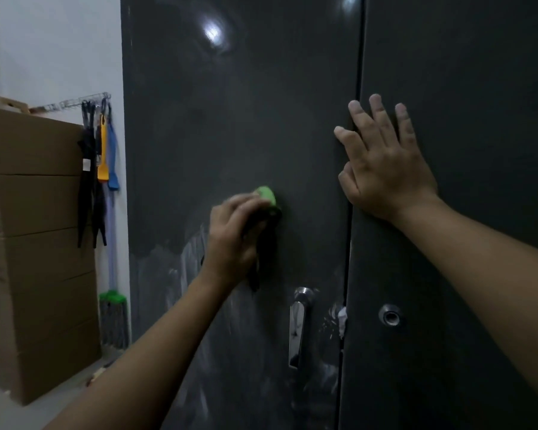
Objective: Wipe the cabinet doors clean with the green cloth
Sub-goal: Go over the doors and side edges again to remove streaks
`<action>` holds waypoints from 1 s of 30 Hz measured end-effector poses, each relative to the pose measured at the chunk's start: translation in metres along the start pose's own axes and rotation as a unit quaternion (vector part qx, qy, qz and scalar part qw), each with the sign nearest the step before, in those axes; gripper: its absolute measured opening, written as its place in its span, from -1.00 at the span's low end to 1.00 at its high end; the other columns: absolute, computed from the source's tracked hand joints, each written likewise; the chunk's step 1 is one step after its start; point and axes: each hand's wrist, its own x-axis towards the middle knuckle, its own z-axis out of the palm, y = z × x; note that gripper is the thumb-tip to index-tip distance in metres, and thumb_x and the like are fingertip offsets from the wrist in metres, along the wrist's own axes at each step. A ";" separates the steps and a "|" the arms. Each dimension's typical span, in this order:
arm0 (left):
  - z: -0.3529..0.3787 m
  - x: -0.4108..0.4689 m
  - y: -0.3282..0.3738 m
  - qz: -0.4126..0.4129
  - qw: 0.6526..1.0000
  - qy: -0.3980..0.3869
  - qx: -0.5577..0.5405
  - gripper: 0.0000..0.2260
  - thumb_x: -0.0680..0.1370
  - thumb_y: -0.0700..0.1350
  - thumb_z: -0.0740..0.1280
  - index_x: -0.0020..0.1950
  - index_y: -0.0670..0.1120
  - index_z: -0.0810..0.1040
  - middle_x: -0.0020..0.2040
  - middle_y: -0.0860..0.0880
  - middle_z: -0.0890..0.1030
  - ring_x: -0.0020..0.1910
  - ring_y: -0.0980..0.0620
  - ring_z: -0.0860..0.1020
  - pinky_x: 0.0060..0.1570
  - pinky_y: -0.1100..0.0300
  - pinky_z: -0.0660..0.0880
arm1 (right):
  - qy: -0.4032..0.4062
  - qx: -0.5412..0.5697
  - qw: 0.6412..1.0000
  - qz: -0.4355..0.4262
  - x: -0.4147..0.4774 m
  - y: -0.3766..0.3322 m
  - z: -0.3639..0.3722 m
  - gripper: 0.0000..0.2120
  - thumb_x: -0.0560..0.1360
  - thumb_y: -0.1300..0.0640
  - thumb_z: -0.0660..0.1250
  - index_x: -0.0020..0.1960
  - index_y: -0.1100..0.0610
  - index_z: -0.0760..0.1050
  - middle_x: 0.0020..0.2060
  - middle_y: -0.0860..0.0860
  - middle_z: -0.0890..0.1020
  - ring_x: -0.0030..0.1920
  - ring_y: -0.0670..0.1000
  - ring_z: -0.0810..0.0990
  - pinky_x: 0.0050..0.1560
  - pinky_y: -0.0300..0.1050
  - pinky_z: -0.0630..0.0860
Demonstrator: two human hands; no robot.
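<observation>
Two dark grey cabinet doors fill the view: the left door (pixel 230 103) and the right door (pixel 463 88). My left hand (pixel 233 234) grips the bunched green cloth (pixel 266 195) and presses it against the middle of the left door; a dark part of the cloth hangs down below the hand. White smears cover the lower part of that door, under and beside the hand. My right hand (pixel 382 166) lies flat with spread fingers across the seam between the doors, its palm on the right door.
A metal lever handle (pixel 297 324) sits low on the left door, a round lock (pixel 390 316) on the right one. Stacked cardboard boxes (pixel 38 243) stand at the left. Brushes, an orange and a blue scraper (pixel 107 153) and a mop (pixel 114 318) hang on the white wall.
</observation>
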 end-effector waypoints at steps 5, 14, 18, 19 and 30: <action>0.025 0.023 0.011 0.070 0.996 -0.043 0.041 -0.68 0.58 -0.04 0.39 0.32 -0.01 0.52 0.24 -0.08 0.53 0.10 -0.04 0.46 0.14 0.15 0.39 | -0.014 -0.013 0.999 -0.047 -0.001 0.000 0.001 -0.45 0.52 0.00 0.06 0.44 0.20 0.35 0.54 0.29 0.24 0.57 0.28 0.16 0.52 0.41 0.00; 0.036 -0.008 -0.004 -0.323 0.930 0.173 0.025 -0.71 0.58 -0.08 0.34 0.30 0.00 0.53 0.11 0.00 0.36 0.07 0.00 0.32 0.06 0.21 0.27 | 0.006 0.008 0.999 -0.035 -0.005 -0.003 0.004 -0.44 0.53 -0.01 0.06 0.46 0.21 0.33 0.54 0.29 0.23 0.57 0.29 0.15 0.52 0.38 -0.04; 0.024 -0.039 -0.022 -0.412 0.893 0.182 0.025 -0.74 0.60 -0.03 0.29 0.29 0.01 0.48 0.15 -0.03 0.35 0.16 -0.12 0.37 0.14 -0.04 0.44 | -0.003 0.011 0.999 -0.036 -0.005 -0.005 0.003 -0.42 0.53 -0.03 0.06 0.47 0.22 0.30 0.55 0.30 0.20 0.58 0.30 0.11 0.52 0.39 -0.06; 0.019 -0.049 -0.028 -0.425 0.887 0.178 0.034 -0.75 0.60 -0.01 0.28 0.28 0.02 0.45 0.16 -0.05 0.35 0.17 -0.15 0.38 0.17 -0.12 0.45 | -0.003 0.009 0.999 -0.044 -0.006 -0.005 0.003 -0.42 0.53 -0.03 0.06 0.47 0.23 0.31 0.54 0.30 0.20 0.57 0.31 0.12 0.52 0.40 -0.06; -0.007 0.049 -0.035 -0.224 0.963 0.147 0.016 -0.73 0.57 -0.13 0.33 0.26 -0.11 0.56 0.17 0.00 0.55 0.16 0.10 0.46 0.17 0.44 0.32 | -0.026 0.004 0.979 -0.202 -0.019 -0.018 0.016 -0.47 0.54 -0.02 0.06 0.42 0.19 0.42 0.53 0.22 0.31 0.56 0.21 0.22 0.54 0.28 0.11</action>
